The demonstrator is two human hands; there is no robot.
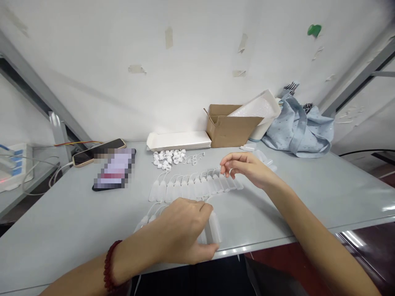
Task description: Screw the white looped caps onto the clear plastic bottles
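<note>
My left hand (185,232) is closed around a small translucent white plastic tube (213,227) near the table's front edge, beside a few more tubes (145,220) lying there. My right hand (247,166) hovers with fingers loosely curled over the right end of a long row of the same white tubes (191,187); I cannot see anything in it. A heap of small white caps (168,158) lies behind the row. A dark red bead bracelet (109,267) is on my left wrist.
Grey table (61,222). Two phones (98,152) (114,168) lie at the left with cables. Flat white packs (179,140), a brown cardboard box (230,125), a foam-wrapped bundle (262,111) and a light blue cloth (299,127) line the back. A power strip (12,166) sits far left.
</note>
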